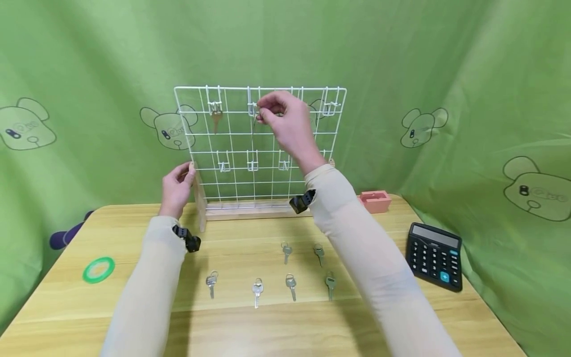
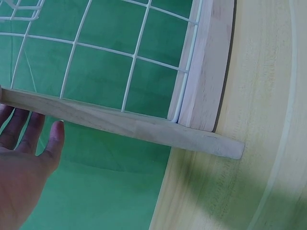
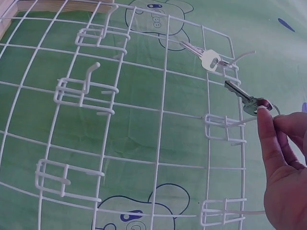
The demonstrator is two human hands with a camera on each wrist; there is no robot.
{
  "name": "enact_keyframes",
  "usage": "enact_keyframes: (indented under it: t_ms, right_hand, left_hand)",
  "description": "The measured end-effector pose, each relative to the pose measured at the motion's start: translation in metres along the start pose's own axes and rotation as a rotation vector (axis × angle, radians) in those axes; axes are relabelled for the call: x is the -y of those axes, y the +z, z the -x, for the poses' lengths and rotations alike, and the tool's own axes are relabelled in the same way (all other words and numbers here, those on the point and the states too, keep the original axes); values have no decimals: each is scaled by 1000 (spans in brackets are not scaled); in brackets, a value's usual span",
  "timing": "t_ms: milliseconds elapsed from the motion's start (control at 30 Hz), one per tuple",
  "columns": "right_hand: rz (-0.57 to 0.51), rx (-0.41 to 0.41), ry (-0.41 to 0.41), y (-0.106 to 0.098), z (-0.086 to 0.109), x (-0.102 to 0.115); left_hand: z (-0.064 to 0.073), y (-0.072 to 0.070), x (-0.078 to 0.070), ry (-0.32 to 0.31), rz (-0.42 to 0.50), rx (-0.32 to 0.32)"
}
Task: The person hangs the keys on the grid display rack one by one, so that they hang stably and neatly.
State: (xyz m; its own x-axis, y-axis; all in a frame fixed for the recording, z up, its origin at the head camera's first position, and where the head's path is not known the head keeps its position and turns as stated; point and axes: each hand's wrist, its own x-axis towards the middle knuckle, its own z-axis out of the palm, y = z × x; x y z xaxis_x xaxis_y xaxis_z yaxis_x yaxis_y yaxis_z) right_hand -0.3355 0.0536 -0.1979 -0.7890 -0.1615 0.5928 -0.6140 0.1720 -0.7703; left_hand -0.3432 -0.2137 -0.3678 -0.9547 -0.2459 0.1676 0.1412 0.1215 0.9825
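My right hand (image 1: 287, 119) pinches the split ring of a silver key (image 3: 250, 105) between thumb and fingertips, beside an upper hook (image 3: 225, 125) of the white wire grid (image 1: 236, 183). The key points away from the fingers; whether its ring touches the hook I cannot tell. One key (image 1: 216, 120) hangs on the upper left hook. My left hand (image 1: 175, 188) holds the grid's wooden side post (image 1: 199, 198), fingers partly behind it in the left wrist view. Several keys with rings, such as one near the front (image 1: 257, 292), lie on the table.
A black calculator (image 1: 434, 255) lies at the table's right. The pink block (image 1: 375, 202) sits behind my right forearm. On the left are a green ring-shaped roll (image 1: 98, 269) and a purple object (image 1: 67, 237) at the table edge. Lower hooks (image 1: 253, 164) line the grid.
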Motion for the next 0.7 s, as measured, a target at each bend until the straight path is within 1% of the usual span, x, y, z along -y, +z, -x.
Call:
enact_keyframes:
  t_ms: [100,300,400,567,700]
  right_hand:
    - [-4,-23,8,0,-2,2]
    - [-68,-49,45,5,-7,4]
    - [-82,-63,58,7,-10,1]
    - [-64,-69,84,8,-10,-5]
    - [-21,-70,95,9,-9,-9]
  left_hand:
    - [0,1,0,-6,-3,-1]
    - [0,0,-2,18,-2,-14]
    - [0,1,-2,14,-5,-8]
    - [0,2,0,9,-8,-12]
    - [1,2,0,9,-13,-14]
